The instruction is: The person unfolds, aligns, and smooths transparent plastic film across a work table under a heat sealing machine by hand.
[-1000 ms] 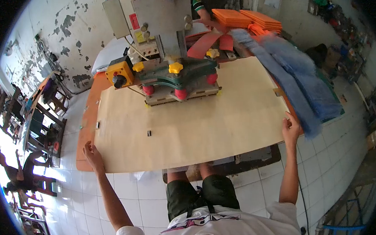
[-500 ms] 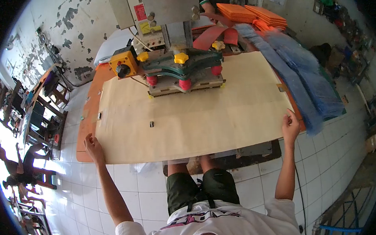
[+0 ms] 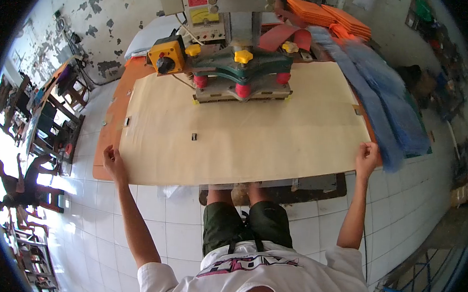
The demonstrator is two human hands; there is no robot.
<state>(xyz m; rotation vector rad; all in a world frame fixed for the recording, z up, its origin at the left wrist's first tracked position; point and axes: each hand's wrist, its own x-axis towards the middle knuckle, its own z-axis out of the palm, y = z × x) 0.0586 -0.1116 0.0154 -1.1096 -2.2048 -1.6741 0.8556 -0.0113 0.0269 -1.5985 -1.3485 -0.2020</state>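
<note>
A large cream sheet [image 3: 255, 142] lies across an orange board [image 3: 106, 144] under a press. At the sheet's front left corner is my left hand [image 3: 116, 166], its fingers a little apart beside the edge. My right hand [image 3: 367, 159] is closed at the right edge near the front corner, fingertips pressed together on the sheet's margin; the exact contact is hard to see. Small dark markers sit on the sheet, one at left of centre [image 3: 194, 137] and others near its side edges.
The press head [image 3: 243, 75] with yellow knobs and red posts stands over the sheet's back part. A yellow control box [image 3: 166, 56] is left of it. Blue translucent plastic [image 3: 374, 95] lies along the right side. Orange folded stacks [image 3: 325, 16] are behind.
The view has shifted, so the sheet and press appear higher and the press further right. My right hand's fingers have closed more at the edge. My left hand stays by its corner.
</note>
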